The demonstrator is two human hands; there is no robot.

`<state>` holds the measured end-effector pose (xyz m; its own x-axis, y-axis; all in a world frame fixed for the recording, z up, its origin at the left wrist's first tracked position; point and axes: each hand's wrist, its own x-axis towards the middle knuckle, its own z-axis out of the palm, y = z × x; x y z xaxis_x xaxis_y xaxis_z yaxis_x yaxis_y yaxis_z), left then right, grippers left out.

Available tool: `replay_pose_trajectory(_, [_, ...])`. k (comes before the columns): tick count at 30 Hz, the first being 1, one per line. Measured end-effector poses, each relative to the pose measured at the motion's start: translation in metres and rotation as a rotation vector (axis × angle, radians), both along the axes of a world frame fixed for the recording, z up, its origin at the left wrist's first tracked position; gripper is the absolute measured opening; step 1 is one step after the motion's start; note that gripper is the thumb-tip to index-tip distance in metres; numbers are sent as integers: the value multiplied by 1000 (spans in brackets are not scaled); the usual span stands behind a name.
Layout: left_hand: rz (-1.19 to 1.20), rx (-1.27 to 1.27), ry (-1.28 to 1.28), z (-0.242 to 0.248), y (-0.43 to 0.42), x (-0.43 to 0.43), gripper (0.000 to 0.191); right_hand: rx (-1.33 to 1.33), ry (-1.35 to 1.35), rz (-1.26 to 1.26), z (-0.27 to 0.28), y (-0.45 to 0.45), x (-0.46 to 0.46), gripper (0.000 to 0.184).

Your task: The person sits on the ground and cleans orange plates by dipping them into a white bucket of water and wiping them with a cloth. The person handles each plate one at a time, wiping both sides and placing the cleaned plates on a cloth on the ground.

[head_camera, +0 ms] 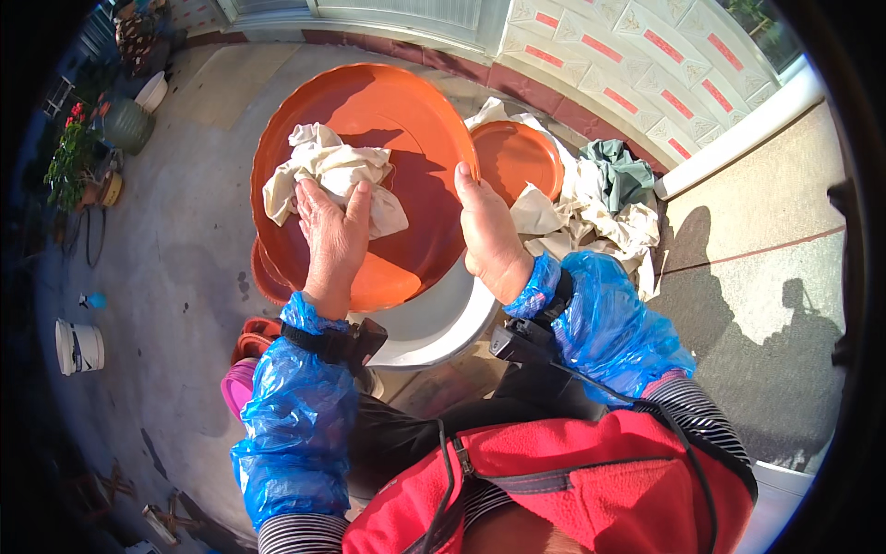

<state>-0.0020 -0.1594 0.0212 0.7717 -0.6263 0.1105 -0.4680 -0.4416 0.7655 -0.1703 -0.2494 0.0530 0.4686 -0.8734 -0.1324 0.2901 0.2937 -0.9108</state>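
My left hand point(331, 225) is on a crumpled cream cloth point(346, 166), its fingers sunk into the folds. The cloth rests against the inside of a large round orange plastic tray point(422, 242) with a scalloped rim. My right hand point(490, 225) grips the tray's right rim, thumb on top and the other fingers hidden. The tray is held above a white basin point(415, 339), whose near part shows below it. Blue plastic sleeve covers point(297, 415) are on both forearms.
A smaller orange tray point(516, 156) lies on heaped cream cloths point(616, 232), beside a green cloth point(616, 173). Reddish containers point(256, 339) and a pink one point(239, 384) stand left of the basin. Further left are a white bucket point(79, 346) and potted plants point(66, 166).
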Motion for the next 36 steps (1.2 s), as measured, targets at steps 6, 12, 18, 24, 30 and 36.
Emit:
replay_pose_trajectory(6, [128,-258,-77,22,-19,32,90,-203,221,201,14,18,-12,48])
replay_pose_trajectory(12, [-568,-131,-462,30,-20,-34,67,-285,72,121,14,9,-5,51])
replay_pose_trajectory(18, [-917,13,-534,26,5,-57,52,78,-67,-15,12,-25,-11,52])
replay_pose_trajectory(24, [-336,232,-627,10,28,-2,51,-99,-103,-136,18,-35,-19,58])
replay_pose_trajectory(30, [-25,-146,-265,2,10,42,72,-325,143,136,24,-5,-25,53])
replay_pose_trajectory(36, [-165,-421,-74,34,-15,12,80,-493,-23,249,25,15,-14,47])
